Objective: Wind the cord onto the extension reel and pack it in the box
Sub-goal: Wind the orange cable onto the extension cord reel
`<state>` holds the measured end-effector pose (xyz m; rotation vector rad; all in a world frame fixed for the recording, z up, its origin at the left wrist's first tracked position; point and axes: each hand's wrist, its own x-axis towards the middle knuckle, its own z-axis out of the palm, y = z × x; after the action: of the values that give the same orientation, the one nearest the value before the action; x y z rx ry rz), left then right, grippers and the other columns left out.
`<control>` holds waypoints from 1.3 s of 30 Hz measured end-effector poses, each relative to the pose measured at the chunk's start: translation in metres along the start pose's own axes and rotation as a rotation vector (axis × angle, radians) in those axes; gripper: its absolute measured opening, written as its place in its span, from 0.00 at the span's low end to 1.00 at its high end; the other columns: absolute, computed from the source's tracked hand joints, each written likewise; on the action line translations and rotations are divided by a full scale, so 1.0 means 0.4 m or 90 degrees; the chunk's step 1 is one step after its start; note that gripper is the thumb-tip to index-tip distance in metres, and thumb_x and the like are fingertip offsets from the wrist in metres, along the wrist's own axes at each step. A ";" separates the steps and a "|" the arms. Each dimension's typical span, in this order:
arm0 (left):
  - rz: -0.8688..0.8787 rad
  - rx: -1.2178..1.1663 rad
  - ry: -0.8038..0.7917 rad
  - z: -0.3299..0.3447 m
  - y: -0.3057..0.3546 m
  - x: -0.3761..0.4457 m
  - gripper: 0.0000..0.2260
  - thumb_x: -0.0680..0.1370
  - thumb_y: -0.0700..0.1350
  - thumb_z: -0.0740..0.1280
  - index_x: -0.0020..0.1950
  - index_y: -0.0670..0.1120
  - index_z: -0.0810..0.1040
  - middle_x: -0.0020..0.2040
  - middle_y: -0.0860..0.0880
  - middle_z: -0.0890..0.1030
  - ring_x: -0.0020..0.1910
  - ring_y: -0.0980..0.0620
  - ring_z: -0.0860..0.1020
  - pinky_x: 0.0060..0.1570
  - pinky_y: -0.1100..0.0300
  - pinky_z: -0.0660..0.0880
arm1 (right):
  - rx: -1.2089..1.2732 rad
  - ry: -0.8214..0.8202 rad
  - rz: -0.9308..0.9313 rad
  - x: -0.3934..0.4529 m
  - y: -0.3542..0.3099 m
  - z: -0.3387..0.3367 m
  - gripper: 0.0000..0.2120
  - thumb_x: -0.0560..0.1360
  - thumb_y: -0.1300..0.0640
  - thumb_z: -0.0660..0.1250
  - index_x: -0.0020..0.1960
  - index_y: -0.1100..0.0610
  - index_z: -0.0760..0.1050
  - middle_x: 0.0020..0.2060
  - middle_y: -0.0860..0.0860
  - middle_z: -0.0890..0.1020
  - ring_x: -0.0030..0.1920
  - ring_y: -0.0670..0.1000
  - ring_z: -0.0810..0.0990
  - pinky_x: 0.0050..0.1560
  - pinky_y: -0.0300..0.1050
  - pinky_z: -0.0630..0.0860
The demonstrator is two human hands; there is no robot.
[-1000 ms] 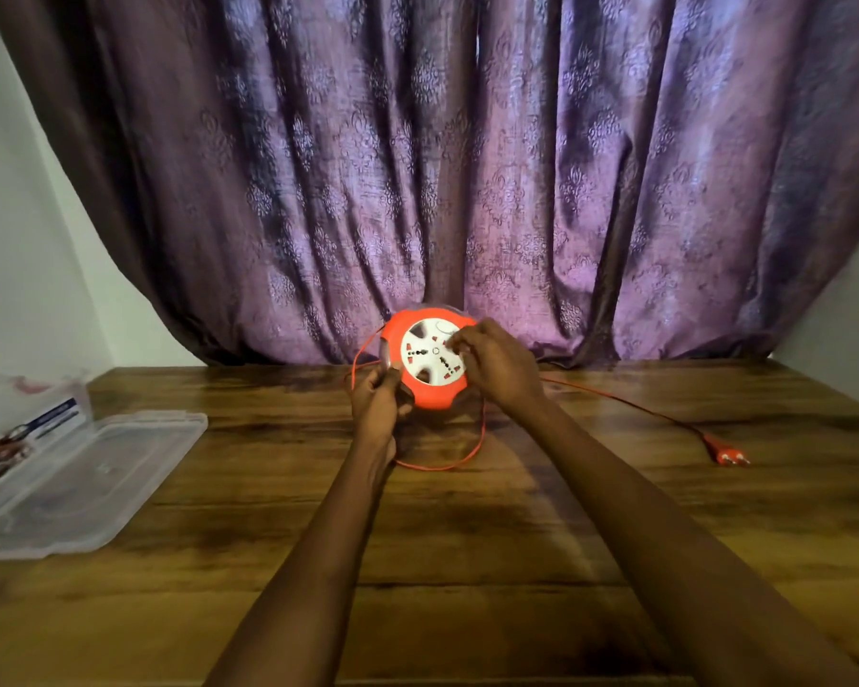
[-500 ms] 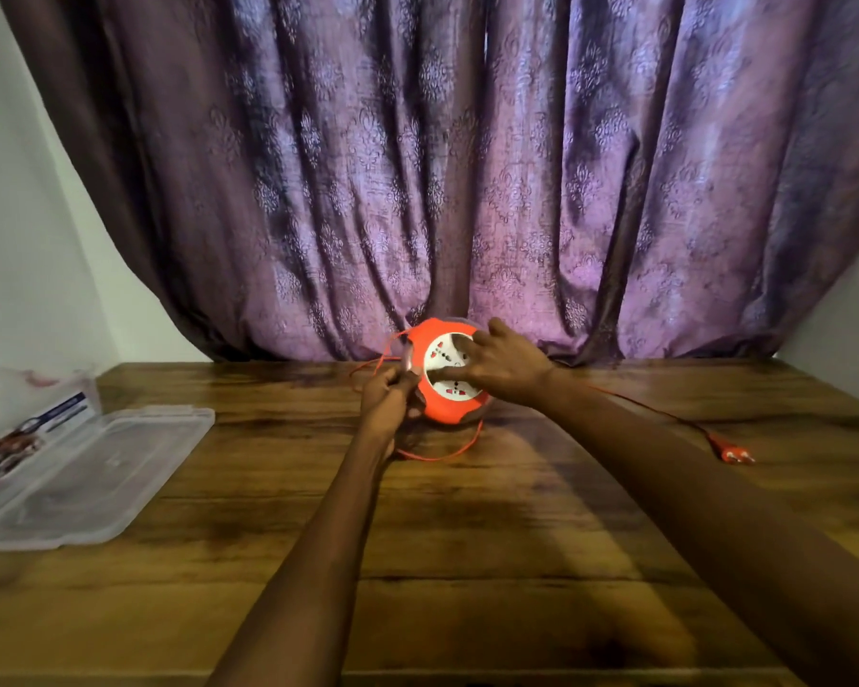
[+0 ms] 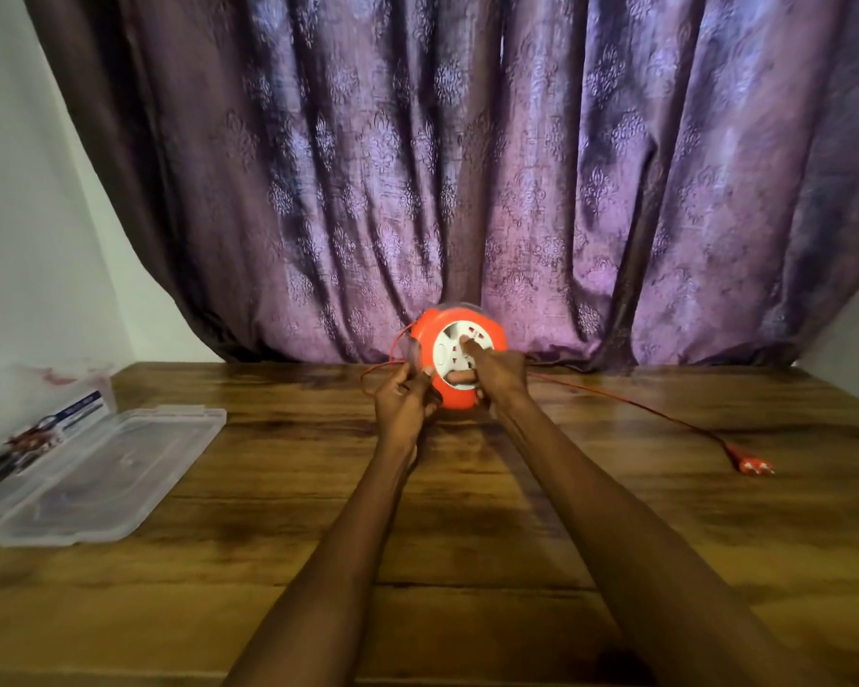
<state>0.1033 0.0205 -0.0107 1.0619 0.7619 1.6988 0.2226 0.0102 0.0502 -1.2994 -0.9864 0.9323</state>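
Both hands' fingers (image 3: 469, 348) on reel (image 3: 455, 401)

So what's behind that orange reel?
Right behind the orange reel hangs a purple curtain down to the table. What lies behind the curtain is covered.

The printed label (image 3: 41, 433) on the box (image 3: 16, 389) is too blurred to read.

I see a dark-grained wooden table (image 3: 467, 538). On it lie a clear plastic box lid (image 3: 105, 478) at left, a thin orange cord (image 3: 631, 404), and its orange plug (image 3: 755, 466) at right.
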 end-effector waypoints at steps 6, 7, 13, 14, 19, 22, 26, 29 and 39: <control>-0.031 0.005 0.057 -0.044 0.016 0.036 0.02 0.80 0.43 0.68 0.48 0.47 0.80 0.34 0.52 0.77 0.31 0.59 0.72 0.26 0.65 0.73 | -0.620 0.034 -0.492 0.026 0.007 -0.067 0.10 0.75 0.48 0.67 0.55 0.47 0.79 0.53 0.51 0.83 0.51 0.58 0.82 0.45 0.50 0.78; -0.030 0.015 0.062 -0.051 0.017 0.042 0.03 0.80 0.44 0.68 0.48 0.47 0.81 0.33 0.52 0.77 0.29 0.60 0.71 0.25 0.66 0.71 | -0.690 -0.031 -0.610 0.032 0.005 -0.079 0.13 0.75 0.51 0.68 0.58 0.46 0.78 0.58 0.51 0.79 0.54 0.58 0.80 0.45 0.50 0.77; -0.019 0.102 0.025 -0.069 0.030 0.053 0.08 0.79 0.40 0.68 0.40 0.47 0.78 0.27 0.52 0.74 0.23 0.58 0.67 0.25 0.63 0.65 | -1.036 -0.272 -0.854 0.039 -0.074 -0.108 0.22 0.78 0.55 0.65 0.68 0.38 0.71 0.73 0.53 0.68 0.68 0.60 0.72 0.53 0.55 0.78; -0.022 0.111 0.013 -0.071 0.029 0.053 0.08 0.79 0.40 0.68 0.40 0.47 0.78 0.27 0.51 0.74 0.24 0.58 0.67 0.26 0.62 0.64 | -1.092 -0.285 -0.885 0.034 -0.081 -0.108 0.22 0.79 0.55 0.61 0.70 0.36 0.69 0.73 0.55 0.68 0.67 0.61 0.73 0.53 0.55 0.78; -0.012 0.166 -0.022 -0.067 0.019 0.050 0.06 0.79 0.40 0.69 0.41 0.42 0.78 0.27 0.49 0.74 0.23 0.56 0.68 0.28 0.61 0.65 | -1.250 -0.235 -1.002 0.018 -0.063 -0.113 0.22 0.78 0.52 0.56 0.69 0.35 0.70 0.65 0.60 0.76 0.53 0.62 0.82 0.48 0.54 0.75; 0.013 0.172 -0.029 -0.051 0.019 0.042 0.07 0.79 0.38 0.68 0.42 0.38 0.77 0.26 0.48 0.73 0.21 0.57 0.69 0.24 0.64 0.67 | -1.264 -0.190 -0.916 0.028 -0.054 -0.119 0.25 0.72 0.49 0.72 0.66 0.35 0.73 0.55 0.56 0.82 0.44 0.58 0.84 0.46 0.50 0.75; 0.020 0.139 -0.067 -0.016 0.000 0.021 0.10 0.80 0.39 0.67 0.39 0.46 0.77 0.26 0.49 0.73 0.23 0.55 0.68 0.24 0.63 0.66 | -1.109 -0.102 -0.766 0.012 -0.050 -0.132 0.31 0.67 0.40 0.73 0.69 0.41 0.72 0.47 0.55 0.86 0.43 0.59 0.84 0.46 0.49 0.75; -0.009 0.042 -0.058 0.015 -0.011 0.002 0.05 0.80 0.38 0.67 0.50 0.47 0.81 0.30 0.51 0.75 0.26 0.59 0.70 0.26 0.66 0.72 | -0.878 0.040 -0.510 -0.021 -0.038 -0.103 0.31 0.69 0.34 0.68 0.70 0.41 0.68 0.55 0.56 0.84 0.54 0.59 0.82 0.53 0.50 0.75; 0.028 -0.018 0.007 0.023 -0.027 -0.006 0.14 0.80 0.37 0.67 0.65 0.39 0.78 0.35 0.50 0.75 0.28 0.59 0.68 0.26 0.66 0.69 | 0.080 0.024 0.048 -0.011 -0.001 -0.004 0.18 0.73 0.45 0.73 0.38 0.59 0.75 0.33 0.62 0.84 0.15 0.47 0.64 0.21 0.34 0.61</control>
<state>0.1161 0.0221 -0.0168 1.0568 0.7251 1.7490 0.2226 0.0055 0.0503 -1.2502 -0.8414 1.0077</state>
